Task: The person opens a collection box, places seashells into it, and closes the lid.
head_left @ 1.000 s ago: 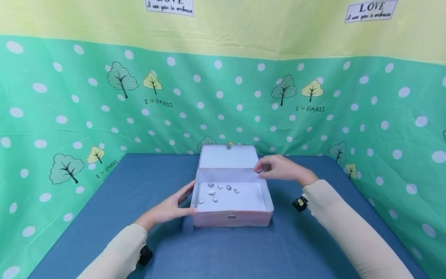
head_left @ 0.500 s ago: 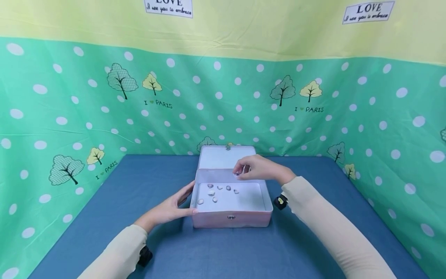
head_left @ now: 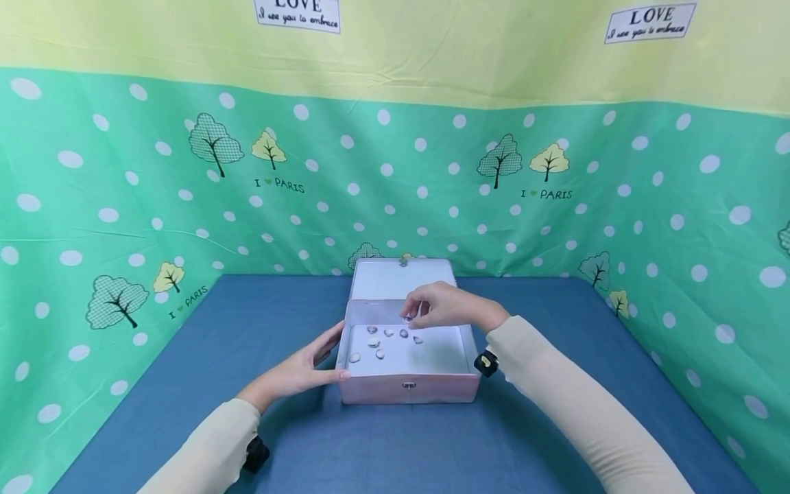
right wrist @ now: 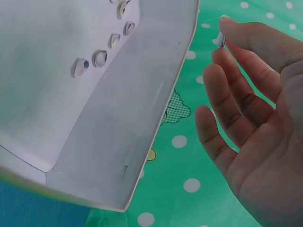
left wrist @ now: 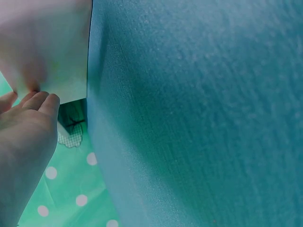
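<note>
A pale pink tin box point(head_left: 375, 392) with a white inside stands on the table, its lid point(head_left: 400, 280) folded back behind it. Several small seashells point(head_left: 374, 342) lie scattered on the left and middle of its floor. My right hand point(head_left: 446, 306) hovers over the back part of the box, pinching one seashell point(right wrist: 221, 39) between thumb and index finger. The other fingers of that hand are loosely bent in the right wrist view. At the box's left side, my left hand point(head_left: 296, 372) rests with its thumb by the front corner and its fingertips point(left wrist: 51, 100) against the wall.
A blue cloth point(head_left: 395, 453) covers the table around the box. Behind and at both sides hangs a green and yellow curtain point(head_left: 333, 226) with white dots and printed trees. A small metal clasp point(head_left: 409, 385) sits on the box's front.
My right hand has moved left and slightly down with the pinched seashell, from the box's back right corner to above its middle. My left hand has stayed at the box's side.
</note>
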The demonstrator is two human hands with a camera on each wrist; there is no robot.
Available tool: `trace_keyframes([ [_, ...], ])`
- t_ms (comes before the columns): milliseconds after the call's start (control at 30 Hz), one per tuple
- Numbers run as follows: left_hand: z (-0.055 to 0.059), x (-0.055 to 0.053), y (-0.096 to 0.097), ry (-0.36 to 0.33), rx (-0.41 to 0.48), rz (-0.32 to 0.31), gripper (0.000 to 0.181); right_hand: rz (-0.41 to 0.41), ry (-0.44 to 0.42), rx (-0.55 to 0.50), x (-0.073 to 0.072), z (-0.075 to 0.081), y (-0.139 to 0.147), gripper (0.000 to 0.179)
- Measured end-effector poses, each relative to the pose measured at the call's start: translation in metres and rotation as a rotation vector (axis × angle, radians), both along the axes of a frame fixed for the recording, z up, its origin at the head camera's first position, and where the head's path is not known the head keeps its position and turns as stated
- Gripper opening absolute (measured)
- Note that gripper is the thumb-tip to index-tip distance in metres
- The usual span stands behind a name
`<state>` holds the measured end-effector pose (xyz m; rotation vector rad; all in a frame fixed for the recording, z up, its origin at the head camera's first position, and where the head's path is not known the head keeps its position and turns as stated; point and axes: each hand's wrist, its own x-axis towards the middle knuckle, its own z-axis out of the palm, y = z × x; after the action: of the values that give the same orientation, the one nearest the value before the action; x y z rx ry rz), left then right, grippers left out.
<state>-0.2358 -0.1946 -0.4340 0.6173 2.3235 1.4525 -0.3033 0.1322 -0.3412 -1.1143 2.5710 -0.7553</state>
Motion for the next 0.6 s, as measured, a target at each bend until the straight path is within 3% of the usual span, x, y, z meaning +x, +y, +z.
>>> trace_keyframes([
  [600,-0.0001,-0.0006,0.0011,0.026,0.026,-0.023,0.093,-0.034,-0.048,0.018,0.0024,-0.0049,0.0093,0.018],
])
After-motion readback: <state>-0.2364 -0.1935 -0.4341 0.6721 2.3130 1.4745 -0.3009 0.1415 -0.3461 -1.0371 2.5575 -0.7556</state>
